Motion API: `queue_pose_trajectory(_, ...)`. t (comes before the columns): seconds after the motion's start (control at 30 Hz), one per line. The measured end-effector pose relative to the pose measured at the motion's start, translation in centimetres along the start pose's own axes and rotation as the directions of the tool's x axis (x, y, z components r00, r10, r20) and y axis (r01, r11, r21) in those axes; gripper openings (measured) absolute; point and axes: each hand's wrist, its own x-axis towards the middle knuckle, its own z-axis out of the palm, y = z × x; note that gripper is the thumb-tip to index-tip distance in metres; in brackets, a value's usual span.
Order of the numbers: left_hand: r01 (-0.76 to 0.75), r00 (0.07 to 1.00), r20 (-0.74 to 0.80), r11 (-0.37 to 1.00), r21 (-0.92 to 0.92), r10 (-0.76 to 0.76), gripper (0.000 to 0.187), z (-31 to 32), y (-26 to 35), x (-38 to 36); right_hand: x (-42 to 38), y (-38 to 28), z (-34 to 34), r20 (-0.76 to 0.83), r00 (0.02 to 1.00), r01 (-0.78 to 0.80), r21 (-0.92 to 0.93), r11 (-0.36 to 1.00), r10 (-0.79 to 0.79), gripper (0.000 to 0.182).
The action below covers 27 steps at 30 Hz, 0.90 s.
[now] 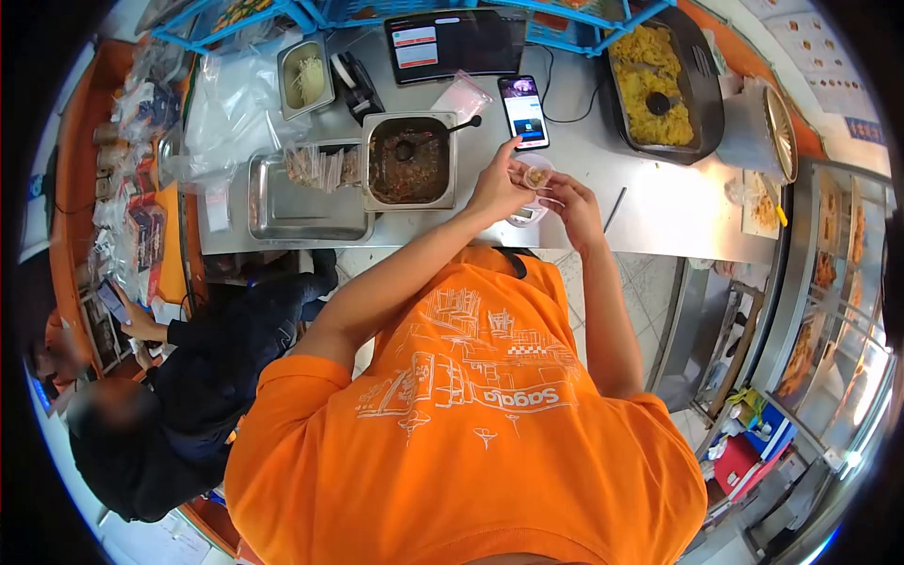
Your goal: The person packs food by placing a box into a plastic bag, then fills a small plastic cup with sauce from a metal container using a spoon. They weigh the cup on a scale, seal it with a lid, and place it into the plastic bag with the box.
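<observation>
A small clear plastic container [537,177] with a round mouth and a little yellowish-brown food inside is between my hands. My left hand [502,186] is closed on its left side, index finger stretched up toward the phone [524,113]. Fingers of my right hand [575,204] pinch its right edge. Just beneath both hands a small white scale [527,216] with a display sits on the steel table, partly covered by them. To the left, a steel pan [409,193] holds dark chunky sauce and a black ladle, its handle over the right rim.
A steel tray [292,226] bears a row of filled sachets. A black roaster [708,122] with yellow food stands back right, near a large pot [753,132]. A tablet [455,47] is at the back. At left, a person in black [202,377] holds a phone.
</observation>
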Motion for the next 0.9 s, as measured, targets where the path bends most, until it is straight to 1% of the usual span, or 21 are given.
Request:
queue_pose_trajectory(0.03, 0.048, 0.999, 0.018, 0.998, 0.04, -0.049, 0.09, 0.2, -0.5, 0.4, 0.7, -0.1, -0.6, 0.004, 0.999, -0.039, -0.09, 0.995, 0.04, 0.032)
queue_pose_trajectory(0.07, 0.096, 0.995, 0.034, 0.992, 0.082, -0.099, 0.089, 0.3, -1.0, 0.6, 1.2, 0.0, -1.1, -0.02, 0.997, -0.081, -0.101, 0.992, 0.08, 0.032)
queue_pose_trajectory(0.1, 0.098, 0.994, 0.04, 0.991, 0.093, -0.102, 0.089, 0.3, -1.2, 0.7, 1.6, 0.3, -1.6, -0.021, 0.997, -0.08, -0.088, 0.993, 0.079, 0.032)
queue_pose_trajectory(0.17, 0.199, 0.968, 0.123, 0.97, 0.142, -0.217, 0.086, 0.0, -1.6, 0.9, 2.4, 0.7, -2.5, -0.047, 0.989, -0.148, -0.224, 0.963, 0.141, 0.032)
queue_pose_trajectory(0.2, 0.15, 0.976, 0.124, 0.968, 0.2, -0.177, 0.082, -0.2, -1.7, 0.9, 2.5, 0.6, -2.8, -0.047, 0.989, -0.148, -0.216, 0.965, 0.141, 0.032)
queue_pose_trajectory(0.23, 0.153, 0.975, 0.125, 0.966, 0.206, -0.181, 0.082, -0.4, -1.8, 1.0, 2.6, 0.6, -3.1, -0.038, 0.991, -0.137, -0.215, 0.967, 0.132, 0.032)
queue_pose_trajectory(0.3, 0.115, 0.981, 0.114, 0.942, 0.315, -0.158, 0.08, -1.0, -1.7, 1.2, 2.7, 0.7, -3.6, -0.025, 0.992, -0.129, -0.207, 0.97, 0.127, 0.032)
queue_pose_trajectory(0.33, 0.116, 0.981, 0.111, 0.94, 0.321, -0.159, 0.08, -1.2, -1.5, 1.3, 2.8, 0.8, -4.0, -0.025, 0.993, -0.114, -0.223, 0.968, 0.112, 0.032)
queue_pose_trajectory(0.4, 0.117, 0.99, 0.034, 0.919, 0.375, -0.14, 0.077, -1.5, -1.2, 1.4, 3.0, 0.7, -4.6, -0.021, 0.995, -0.1, -0.233, 0.967, 0.097, 0.032)
queue_pose_trajectory(0.53, 0.087, 0.995, 0.018, 0.924, 0.372, -0.101, 0.071, -2.3, -0.3, 1.7, 2.8, -0.1, -5.4, -0.061, 0.994, -0.1, -0.226, 0.969, 0.089, 0.033)
queue_pose_trajectory(0.6, 0.161, 0.985, -0.003, 0.928, 0.335, -0.17, 0.063, -2.4, 0.3, 2.0, 2.7, -0.5, -5.7, -0.087, 0.993, -0.096, -0.239, 0.966, 0.077, 0.033)
queue_pose_trajectory(0.63, 0.161, 0.985, -0.003, 0.927, 0.337, -0.17, 0.063, -2.4, 0.3, 2.1, 2.7, -0.5, -5.8, -0.087, 0.993, -0.096, -0.237, 0.967, 0.078, 0.033)
queue_pose_trajectory(0.7, 0.152, 0.988, -0.027, 0.912, 0.38, -0.153, 0.056, -2.3, 0.3, 2.6, 2.5, -0.6, -5.8, -0.099, 0.991, -0.113, -0.214, 0.97, 0.094, 0.032)
queue_pose_trajectory(0.73, 0.15, 0.988, -0.026, 0.912, 0.381, -0.152, 0.056, -2.3, 0.1, 2.9, 2.4, -0.7, -5.7, -0.1, 0.991, -0.112, -0.213, 0.971, 0.092, 0.032)
queue_pose_trajectory(0.8, 0.118, 0.992, -0.012, 0.904, 0.411, -0.124, 0.044, -2.3, -0.8, 3.5, 2.3, -0.8, -5.5, -0.099, 0.989, -0.134, -0.219, 0.966, 0.114, 0.032)
queue_pose_trajectory(0.83, 0.117, 0.992, -0.013, 0.904, 0.411, -0.122, 0.044, -2.2, -1.5, 3.9, 2.3, -0.8, -5.4, -0.098, 0.989, -0.132, -0.219, 0.967, 0.113, 0.032)
queue_pose_trajectory(0.9, 0.18, 0.976, 0.058, 0.922, 0.342, -0.212, 0.031, -2.0, -2.1, 4.6, 2.3, -0.6, -5.1, -0.1, 0.987, -0.143, -0.224, 0.964, 0.124, 0.031)
